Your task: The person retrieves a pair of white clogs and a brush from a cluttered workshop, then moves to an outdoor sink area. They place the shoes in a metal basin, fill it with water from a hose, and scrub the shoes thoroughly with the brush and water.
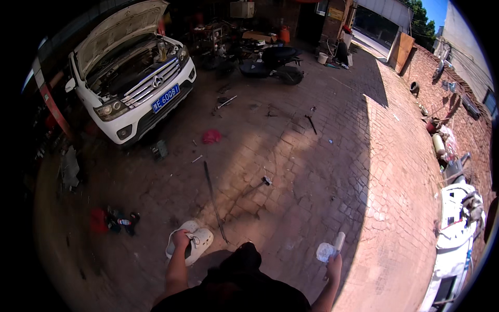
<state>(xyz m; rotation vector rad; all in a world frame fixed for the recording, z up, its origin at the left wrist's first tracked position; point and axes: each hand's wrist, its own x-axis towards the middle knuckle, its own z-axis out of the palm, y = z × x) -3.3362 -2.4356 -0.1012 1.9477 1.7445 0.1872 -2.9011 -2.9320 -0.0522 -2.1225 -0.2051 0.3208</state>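
A person stands on a brick-paved yard [322, 171], seen from above, with only the forearms and a dark-clothed torso showing at the lower edge. The left hand [180, 239] is closed around a pair of white clog-style shoes [193, 242], which hang just ahead of the body; the fingers wrap the heel end, and part of the shoes is hidden behind the hand. The right hand [333, 262] is raised out to the side, gripping a crumpled white cloth or wrapper [325, 251] together with a pale stick-like piece [339, 241]; what these two are is too small and washed out by sunlight to make out. The hands are well apart, one on either side of the torso, both forearms angled upward from the lower edge.

A long dark rod [213, 200] lies on the bricks just beyond the shoes, with a hammer-like tool [262, 182] farther out. A red rag [211, 136] lies near a white car [132, 83] with its bonnet raised; the engine bay is in deep shade and unreadable. A dark scooter [275, 63] is parked beyond it. The picture's rim is black, cutting off the workshop at left and a white vehicle [457, 229] at right.
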